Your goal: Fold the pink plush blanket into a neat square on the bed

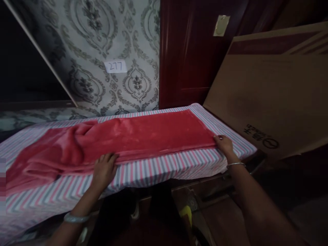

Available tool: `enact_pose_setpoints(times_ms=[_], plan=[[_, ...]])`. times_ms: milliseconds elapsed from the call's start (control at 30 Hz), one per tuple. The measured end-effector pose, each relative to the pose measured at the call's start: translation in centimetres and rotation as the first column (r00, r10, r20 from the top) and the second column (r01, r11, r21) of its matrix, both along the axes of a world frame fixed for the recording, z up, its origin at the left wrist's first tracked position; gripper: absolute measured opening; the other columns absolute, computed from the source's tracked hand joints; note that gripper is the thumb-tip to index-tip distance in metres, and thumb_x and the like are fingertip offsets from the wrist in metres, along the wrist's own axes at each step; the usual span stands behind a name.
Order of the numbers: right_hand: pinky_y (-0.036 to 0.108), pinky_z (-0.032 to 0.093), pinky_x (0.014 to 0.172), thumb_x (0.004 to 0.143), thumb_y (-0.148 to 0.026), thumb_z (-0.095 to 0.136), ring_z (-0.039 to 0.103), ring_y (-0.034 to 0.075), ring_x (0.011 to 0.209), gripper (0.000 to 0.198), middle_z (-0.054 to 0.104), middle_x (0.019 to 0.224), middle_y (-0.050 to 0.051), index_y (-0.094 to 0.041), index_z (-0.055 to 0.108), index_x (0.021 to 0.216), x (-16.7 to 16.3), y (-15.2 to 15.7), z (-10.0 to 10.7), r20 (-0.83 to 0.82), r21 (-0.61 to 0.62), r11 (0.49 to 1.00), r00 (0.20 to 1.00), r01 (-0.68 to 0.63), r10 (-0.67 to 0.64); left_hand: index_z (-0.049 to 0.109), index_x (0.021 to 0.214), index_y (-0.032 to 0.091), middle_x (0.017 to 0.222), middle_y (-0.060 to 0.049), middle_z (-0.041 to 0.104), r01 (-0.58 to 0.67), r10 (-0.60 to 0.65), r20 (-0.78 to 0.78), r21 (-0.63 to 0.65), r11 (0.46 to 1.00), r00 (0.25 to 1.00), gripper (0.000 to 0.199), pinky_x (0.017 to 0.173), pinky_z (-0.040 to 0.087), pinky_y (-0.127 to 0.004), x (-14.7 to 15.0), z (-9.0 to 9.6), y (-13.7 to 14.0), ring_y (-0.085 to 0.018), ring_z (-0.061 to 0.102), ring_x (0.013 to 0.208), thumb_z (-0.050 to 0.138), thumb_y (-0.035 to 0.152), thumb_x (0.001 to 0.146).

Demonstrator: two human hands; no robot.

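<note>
A red plush blanket (159, 133) is lying lengthwise on a long surface covered by a striped cloth (153, 171) in pink, white and grey-blue. Toward the right, the blanket is lying fairly flat, with a straight near edge running to a corner; toward the left, it is bunching into folds and showing a paler pink-red.

The person's right hand (224, 143) is holding the near right corner of the blanket, thumb and fingertips closing on it in a pinch. The left hand (104, 171) is resting palm down on the near edge, farther left, its fingers bending slightly and lying close together over the fabric; whether they are gripping any of it, I cannot tell. A pale, thick bangle (75, 217) is circling the left wrist, and a thin silvery bracelet (235, 164) is circling the right.

Beyond the right end of the striped cloth, a large cardboard box (276, 85) with dark printing is leaning at a slant. Behind the surface, a glossy dark-red panel (184, 51) is standing beside wallpaper (89, 20) with a grey damask pattern, where a paper label (115, 66) is showing a handwritten 277. A dark framed screen (23, 61) is filling the upper left. Below, something yellow (187, 214) is showing near the person's dark-clothed legs.
</note>
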State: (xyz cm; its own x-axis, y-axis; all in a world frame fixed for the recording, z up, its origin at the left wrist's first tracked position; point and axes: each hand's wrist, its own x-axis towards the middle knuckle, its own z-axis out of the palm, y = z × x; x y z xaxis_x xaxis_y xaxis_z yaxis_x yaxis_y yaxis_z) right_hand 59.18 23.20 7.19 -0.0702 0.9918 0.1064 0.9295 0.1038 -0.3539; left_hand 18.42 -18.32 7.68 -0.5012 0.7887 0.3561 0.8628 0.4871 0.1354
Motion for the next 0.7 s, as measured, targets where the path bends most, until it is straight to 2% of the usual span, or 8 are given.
enact_pose_setpoints(times_ms=[133,300,400,500,600,700], plan=[[0.033,0.043,0.066,0.09,-0.039,0.054,0.068,0.03,0.083,0.04,0.075,0.092,0.02,-0.008,0.077,0.101,-0.3,1.2,0.4,0.013,-0.031,0.999,1.0,-0.015,0.016,0.059,0.129,0.019,0.13,-0.011,0.061,-0.038,0.038,0.01,-0.002,0.999,0.999,0.038,0.093,0.056,-0.045,0.0,-0.1,-0.1,-0.024,0.063,0.11,0.062,0.039,0.097],[0.034,0.041,0.065,0.092,-0.035,0.047,0.067,0.03,0.087,0.042,0.074,0.097,0.022,-0.008,0.075,0.107,-0.1,1.8,0.8,0.017,0.035,0.999,1.0,-0.008,0.007,0.06,0.129,0.019,0.131,-0.011,0.061,-0.011,0.012,0.025,-0.025,1.0,1.0,0.039,0.094,0.055,-0.046,-0.4,0.0,-0.2,-0.024,0.063,0.112,0.063,0.039,0.096],[0.034,0.041,0.065,0.091,-0.036,0.049,0.067,0.03,0.088,0.04,0.075,0.094,0.02,-0.009,0.076,0.104,0.1,1.2,0.2,0.01,0.037,0.999,1.0,-0.002,0.002,0.068,0.119,0.02,0.127,-0.013,0.067,0.044,-0.043,0.022,-0.045,0.998,0.999,0.03,0.097,0.055,-0.047,-1.2,0.2,-0.8,-0.029,0.065,0.114,0.06,0.03,0.092],[0.033,0.041,0.065,0.092,-0.039,0.05,0.068,0.03,0.087,0.042,0.075,0.096,0.019,-0.01,0.076,0.107,-0.1,0.3,-0.8,-0.016,0.038,0.999,1.0,0.02,-0.02,0.073,0.114,0.019,0.122,-0.014,0.072,0.174,-0.172,0.05,-0.039,0.984,0.984,0.037,0.097,0.055,-0.048,-2.9,1.0,-0.9,-0.033,0.068,0.112,0.057,0.031,0.083],[0.032,0.04,0.064,0.095,-0.042,0.049,0.069,0.029,0.088,0.043,0.075,0.1,0.018,-0.012,0.074,0.112,-0.6,-0.3,-1.5,-0.051,0.053,0.997,0.997,0.063,-0.06,0.07,0.12,0.021,0.124,-0.011,0.073,0.32,-0.327,0.146,0.07,0.945,0.934,0.045,0.098,0.056,-0.042,-4.6,2.4,1.2,-0.03,0.069,0.112,0.054,0.043,0.085],[0.031,0.039,0.065,0.097,-0.043,0.047,0.07,0.027,0.09,0.042,0.076,0.098,0.015,-0.015,0.074,0.112,-0.9,-0.5,-1.7,-0.071,0.064,0.996,0.996,0.067,-0.063,0.07,0.119,0.025,0.124,-0.007,0.074,0.423,-0.444,0.187,0.143,0.895,0.876,0.042,0.102,0.055,-0.04,-5.3,3.9,6.9,-0.027,0.069,0.114,0.051,0.046,0.089]])
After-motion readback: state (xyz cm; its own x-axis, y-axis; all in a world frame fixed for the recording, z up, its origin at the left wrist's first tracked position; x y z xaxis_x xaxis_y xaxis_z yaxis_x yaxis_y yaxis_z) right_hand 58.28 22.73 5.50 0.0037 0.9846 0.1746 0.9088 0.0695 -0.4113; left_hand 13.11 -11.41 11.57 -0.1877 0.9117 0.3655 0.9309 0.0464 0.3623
